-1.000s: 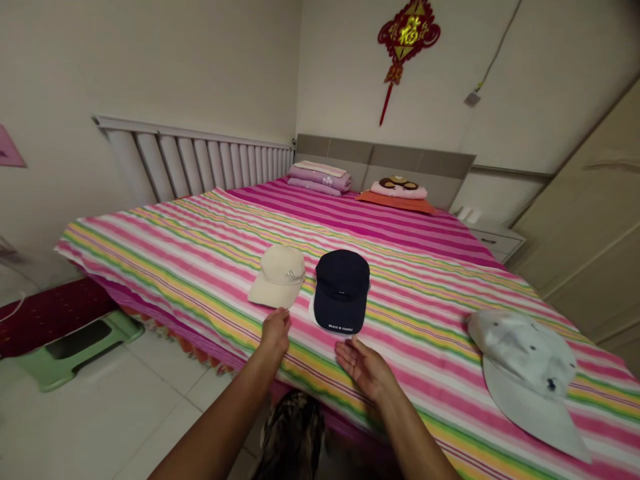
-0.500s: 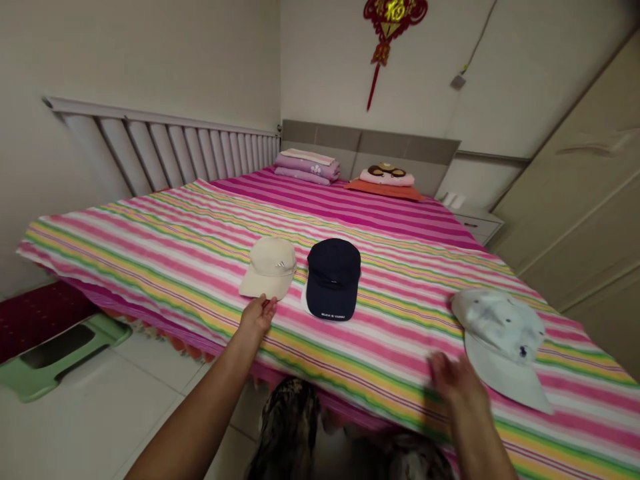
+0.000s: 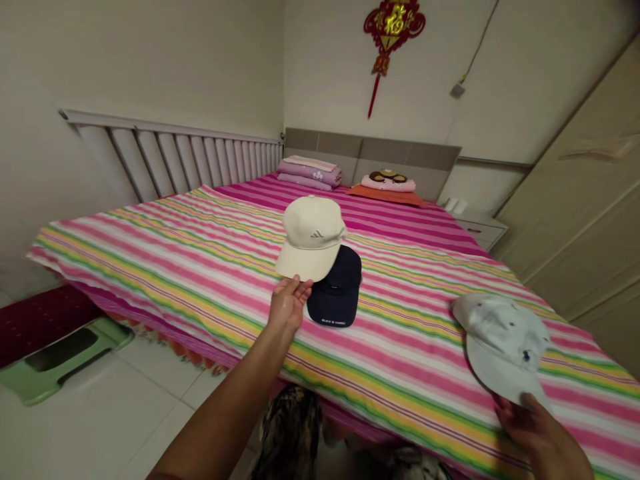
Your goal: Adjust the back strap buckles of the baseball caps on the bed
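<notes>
A beige baseball cap (image 3: 311,227) is raised off the bed, its brim pinched between the thumb and fingers of my left hand (image 3: 291,300). It partly covers a navy cap (image 3: 336,293) that lies on the striped cloth with white lettering along its brim. To the right, a pale tie-dyed cap (image 3: 505,333) with a small dark emblem rests on the bed. My right hand (image 3: 530,420) grips that cap's brim, thumb on top and fingers at the edge underneath.
The bed bears a striped sheet (image 3: 190,247). Folded purple bedding (image 3: 310,175) and a pink pillow (image 3: 387,181) lie by the headboard (image 3: 330,143). A green stool (image 3: 65,360) stands on the floor at left, a nightstand (image 3: 483,230) at far right.
My left hand has lifted the beige cap off the bed and carried it right, over the navy cap. My right hand has moved right and taken hold of the pale cap's brim.
</notes>
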